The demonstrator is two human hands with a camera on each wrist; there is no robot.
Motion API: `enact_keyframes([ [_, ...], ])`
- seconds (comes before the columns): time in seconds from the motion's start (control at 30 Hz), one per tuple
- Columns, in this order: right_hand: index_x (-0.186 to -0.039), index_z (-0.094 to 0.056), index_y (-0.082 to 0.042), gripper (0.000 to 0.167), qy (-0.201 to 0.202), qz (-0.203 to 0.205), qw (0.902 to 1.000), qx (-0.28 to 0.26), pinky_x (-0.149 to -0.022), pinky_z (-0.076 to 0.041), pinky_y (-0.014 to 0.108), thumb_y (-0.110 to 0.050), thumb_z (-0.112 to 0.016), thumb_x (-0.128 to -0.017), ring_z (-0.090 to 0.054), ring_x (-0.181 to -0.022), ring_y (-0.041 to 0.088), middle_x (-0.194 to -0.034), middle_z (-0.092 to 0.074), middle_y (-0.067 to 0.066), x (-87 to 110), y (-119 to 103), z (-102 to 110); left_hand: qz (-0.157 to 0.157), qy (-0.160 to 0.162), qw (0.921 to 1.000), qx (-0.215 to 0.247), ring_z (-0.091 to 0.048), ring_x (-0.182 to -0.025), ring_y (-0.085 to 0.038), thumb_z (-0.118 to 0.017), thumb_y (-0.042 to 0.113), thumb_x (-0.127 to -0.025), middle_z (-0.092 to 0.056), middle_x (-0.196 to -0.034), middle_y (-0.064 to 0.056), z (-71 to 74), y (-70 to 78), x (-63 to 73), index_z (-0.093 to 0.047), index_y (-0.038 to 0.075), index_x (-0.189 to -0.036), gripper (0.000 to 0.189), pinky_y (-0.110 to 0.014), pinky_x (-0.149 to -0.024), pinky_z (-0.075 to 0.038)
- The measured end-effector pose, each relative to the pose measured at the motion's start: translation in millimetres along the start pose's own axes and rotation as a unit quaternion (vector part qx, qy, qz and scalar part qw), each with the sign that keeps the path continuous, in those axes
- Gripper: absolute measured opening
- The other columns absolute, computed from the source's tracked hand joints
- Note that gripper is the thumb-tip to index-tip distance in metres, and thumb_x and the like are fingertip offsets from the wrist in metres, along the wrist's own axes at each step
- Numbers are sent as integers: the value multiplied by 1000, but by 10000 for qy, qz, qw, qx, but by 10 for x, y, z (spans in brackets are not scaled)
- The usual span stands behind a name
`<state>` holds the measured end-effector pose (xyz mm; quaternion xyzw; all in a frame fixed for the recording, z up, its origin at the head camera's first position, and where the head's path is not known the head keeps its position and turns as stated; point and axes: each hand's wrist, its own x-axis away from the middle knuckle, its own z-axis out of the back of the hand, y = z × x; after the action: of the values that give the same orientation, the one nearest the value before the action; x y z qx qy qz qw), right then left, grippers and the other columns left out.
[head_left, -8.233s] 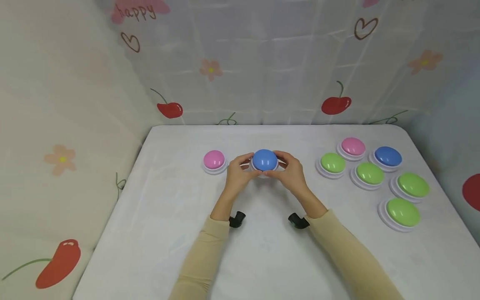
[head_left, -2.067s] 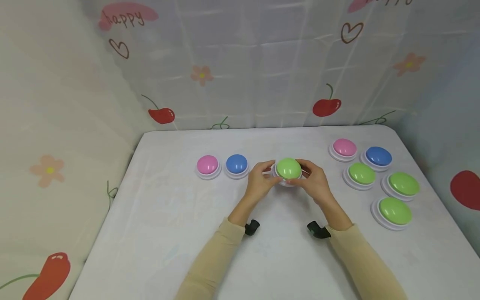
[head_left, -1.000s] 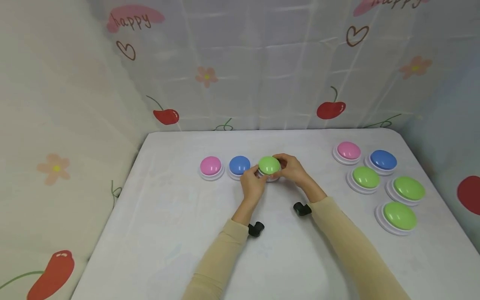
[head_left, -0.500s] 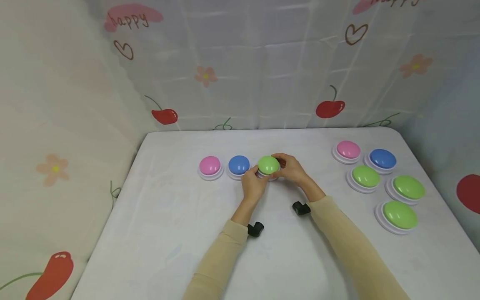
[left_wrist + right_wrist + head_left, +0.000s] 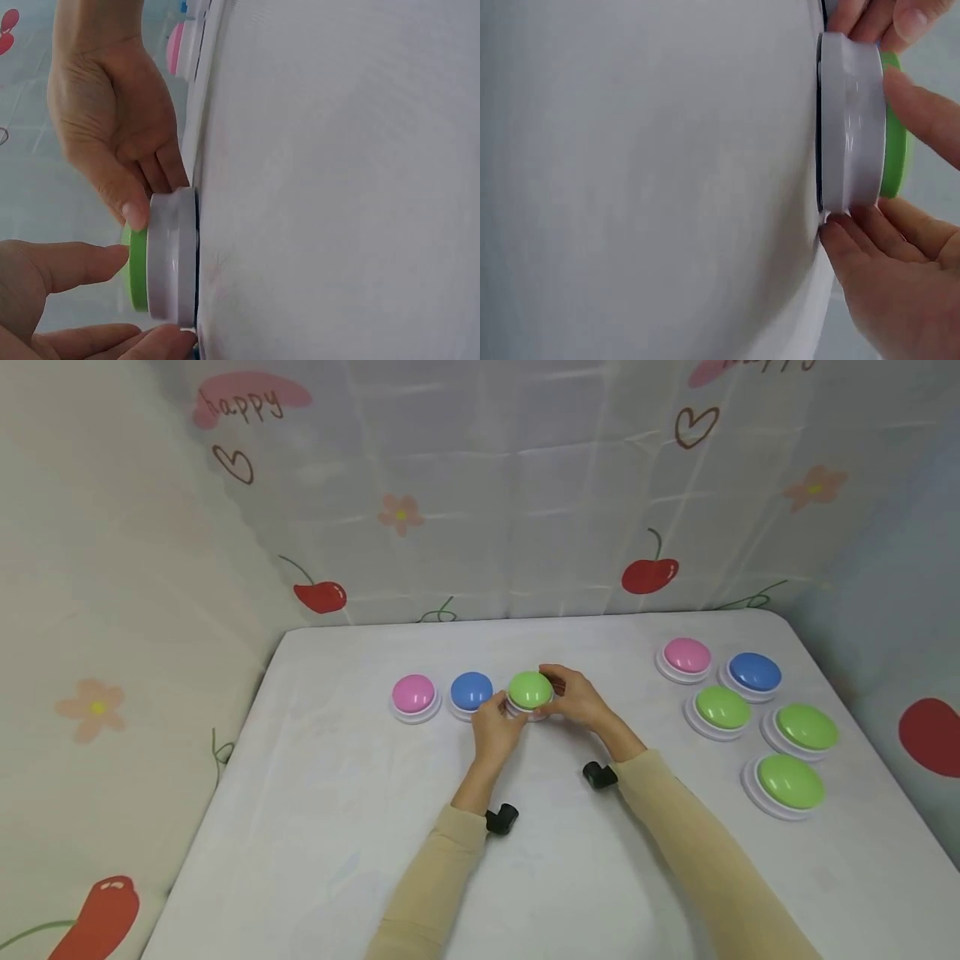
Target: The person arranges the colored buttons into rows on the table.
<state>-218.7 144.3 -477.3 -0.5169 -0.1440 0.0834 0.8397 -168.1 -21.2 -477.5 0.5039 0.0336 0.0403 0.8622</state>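
A green push button [image 5: 529,690] with a domed top and a white round base sits on the table, third in a row. My left hand [image 5: 497,732] holds its left side, with the thumb at the near edge of the dome. From the right, my right hand [image 5: 576,700] holds the same button between thumb and fingers. In both wrist views, the white base [image 5: 171,255] rests on or very near the tabletop, and fingers [image 5: 862,236] lie along its side. Just left of it stand a blue push button [image 5: 472,691] and a pink push button [image 5: 413,694].
At the right of the white table [image 5: 337,827] stand another pink button [image 5: 687,655], another blue button [image 5: 754,672] and several green buttons [image 5: 792,782]. A patterned curtain [image 5: 510,485] hangs behind the table. Black wrist cameras [image 5: 502,819] sit at both wrists.
The blue button earlier in my hands now stands beside the pink one. A green button has left the right-hand group and moved left, in both hands, to beside the blue. Lately the hands barely move.
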Motion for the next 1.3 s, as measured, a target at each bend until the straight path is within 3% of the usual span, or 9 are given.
enact_keyframes([
  [0.23,-146,-37,3,81,246,-25,9990,373,-116,-33,48,-6,-80,-78,-37,-140,40,-151,-40,24,337,-164,155,67,-123,9961,-873,-68,-90,-25,-77,15,-81,-73,-99,-11,150,153,91,-66,-1,-120,43,-37,-77,-56],
  [0.37,-144,-41,2,76,460,217,9982,321,-115,-35,47,-9,-79,-80,-41,-138,37,-149,-44,22,635,-174,281,-227,-677,9970,-284,-68,-93,-23,-77,14,-83,-72,-101,-13,165,346,190,-65,0,-122,44,-31,-78,-57],
  [0.5,-142,-44,1,70,847,443,9951,233,-112,-37,43,-12,-79,-82,-46,-135,36,-145,-48,21,994,-117,426,-439,-1424,9881,380,-68,-97,-22,-77,15,-83,-71,-107,-15,100,521,349,-63,2,-126,46,-24,-79,-57],
  [0.7,-140,-48,-2,66,1755,299,9831,421,-102,-41,10,-16,-78,-83,-53,-127,29,-139,-54,20,1548,-4,647,-554,-2223,9709,700,-67,-98,-18,-78,16,-83,-70,-111,-13,2,662,551,-62,7,-129,49,-17,-78,-54],
  [0.8,-141,-48,-1,66,2427,-3,9685,559,-95,-39,0,-15,-78,-84,-55,-120,9,-136,-55,19,1804,83,781,-577,-2368,9669,751,-66,-97,-17,-78,15,-83,-71,-111,-12,-18,698,601,-63,7,-128,49,-16,-77,-53],
  [0.9,-143,-47,-8,64,3280,-745,9402,530,-96,-37,0,-18,-75,-87,-51,-119,-2,-140,-54,11,2035,170,942,-601,-2488,9635,786,-66,-96,-15,-77,15,-83,-71,-111,-10,-7,723,626,-62,8,-129,49,-15,-77,-53],
  [1.1,-150,-38,-31,68,4297,-2482,8672,-408,-118,-27,21,-26,-70,-90,-33,-144,12,-155,-38,-10,2384,441,1249,-626,-2541,9616,832,-66,-98,-16,-77,15,-83,-71,-112,-10,7,750,645,-62,8,-129,49,-16,-78,-53],
  [1.2,-153,-28,-35,76,4155,-2973,8567,-719,-122,-23,35,-32,-69,-90,-22,-150,17,-161,-25,-12,2500,595,1310,-599,-2639,9592,815,-65,-98,-15,-77,15,-83,-70,-113,-10,-8,750,659,-62,9,-130,49,-15,-78,-52],
  [1.3,-155,-22,-35,82,3852,-3082,8668,-725,-122,-24,36,-37,-70,-88,-20,-150,22,-163,-20,-9,2572,730,1322,-578,-2720,9573,793,-65,-98,-15,-77,16,-83,-70,-113,-9,-31,742,680,-62,10,-130,49,-15,-78,-52],
])
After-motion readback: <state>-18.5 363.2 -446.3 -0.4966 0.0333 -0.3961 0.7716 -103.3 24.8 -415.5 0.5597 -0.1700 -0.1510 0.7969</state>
